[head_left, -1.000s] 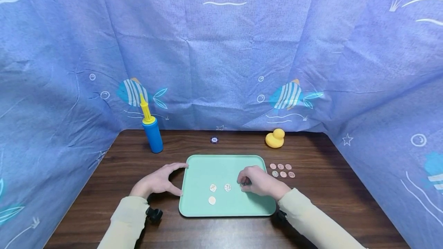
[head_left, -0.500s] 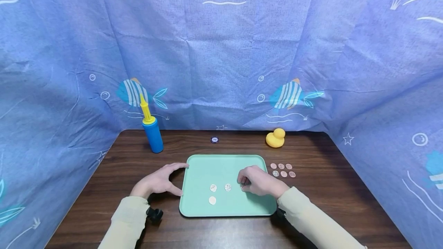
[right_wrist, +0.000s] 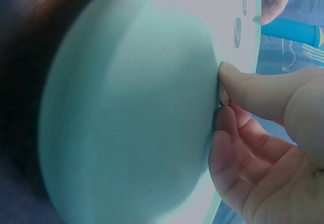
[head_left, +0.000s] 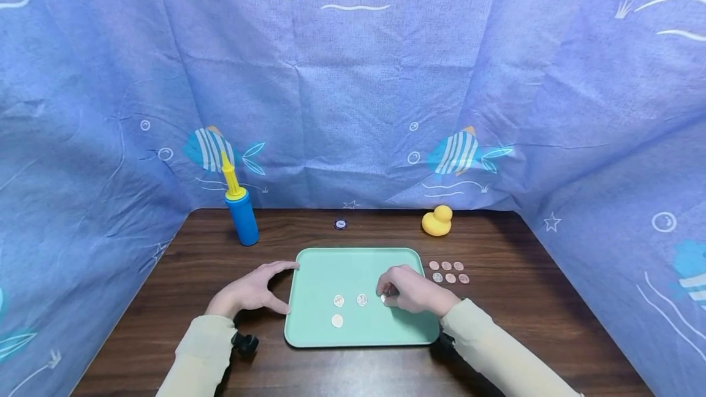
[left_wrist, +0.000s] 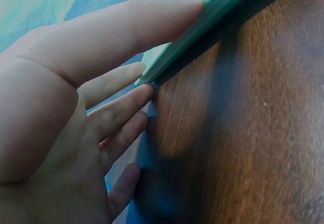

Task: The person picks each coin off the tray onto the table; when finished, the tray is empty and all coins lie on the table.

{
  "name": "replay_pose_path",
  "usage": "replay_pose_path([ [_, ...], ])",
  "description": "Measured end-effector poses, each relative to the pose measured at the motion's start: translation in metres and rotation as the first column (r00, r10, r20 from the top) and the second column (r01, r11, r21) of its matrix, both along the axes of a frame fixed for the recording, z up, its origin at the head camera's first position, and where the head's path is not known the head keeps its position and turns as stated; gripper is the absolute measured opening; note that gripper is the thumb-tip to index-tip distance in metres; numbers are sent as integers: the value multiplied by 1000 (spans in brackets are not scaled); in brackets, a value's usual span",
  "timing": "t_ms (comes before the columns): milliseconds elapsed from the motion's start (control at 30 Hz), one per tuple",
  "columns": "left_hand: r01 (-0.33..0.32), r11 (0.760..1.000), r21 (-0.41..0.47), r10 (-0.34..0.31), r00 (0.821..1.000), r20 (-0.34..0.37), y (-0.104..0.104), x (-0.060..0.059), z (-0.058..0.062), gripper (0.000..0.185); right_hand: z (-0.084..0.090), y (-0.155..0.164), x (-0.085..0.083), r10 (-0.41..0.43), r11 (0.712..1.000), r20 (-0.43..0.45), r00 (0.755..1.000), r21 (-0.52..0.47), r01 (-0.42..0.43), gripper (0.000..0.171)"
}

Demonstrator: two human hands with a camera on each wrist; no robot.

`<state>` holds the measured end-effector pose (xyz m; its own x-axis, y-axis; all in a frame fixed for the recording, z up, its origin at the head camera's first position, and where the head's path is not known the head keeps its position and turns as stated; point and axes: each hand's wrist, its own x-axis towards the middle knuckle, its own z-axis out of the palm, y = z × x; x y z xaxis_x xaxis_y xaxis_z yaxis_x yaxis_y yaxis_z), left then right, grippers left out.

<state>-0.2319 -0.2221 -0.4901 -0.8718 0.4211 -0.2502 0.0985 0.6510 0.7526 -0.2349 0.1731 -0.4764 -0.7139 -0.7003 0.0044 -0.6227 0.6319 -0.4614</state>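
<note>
A mint-green tray (head_left: 353, 262) lies on the dark wooden table. Three silver coins (head_left: 339, 301) rest on its near half. My right hand (head_left: 386, 294) hovers low over the tray just right of them and pinches another silver coin (head_left: 384, 298) between thumb and fingertip. The right wrist view shows that coin (right_wrist: 223, 96) touching the tray (right_wrist: 126, 107). My left hand (head_left: 250, 291) sits at the tray's left edge with straight fingers. Its thumb and fingertips (left_wrist: 147, 89) touch the tray rim (left_wrist: 202, 26).
Several copper and silver coins (head_left: 448, 272) lie in two rows on the table right of the tray. Behind the tray stand a blue and yellow pump (head_left: 239, 213), a dark poker chip (head_left: 341, 224) and a yellow rubber duck (head_left: 437, 222). Blue fish-print cloth walls the table.
The right hand has edged very slightly left over the tray with its coin. The left hand stays at the tray's edge.
</note>
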Motion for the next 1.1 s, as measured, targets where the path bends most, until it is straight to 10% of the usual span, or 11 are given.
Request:
replay_pose_path([
  [1100,-10,1000,15,9,1000,7,1,1,2,97,-2,25,1,-41,979,84,996,-198,57,12],
])
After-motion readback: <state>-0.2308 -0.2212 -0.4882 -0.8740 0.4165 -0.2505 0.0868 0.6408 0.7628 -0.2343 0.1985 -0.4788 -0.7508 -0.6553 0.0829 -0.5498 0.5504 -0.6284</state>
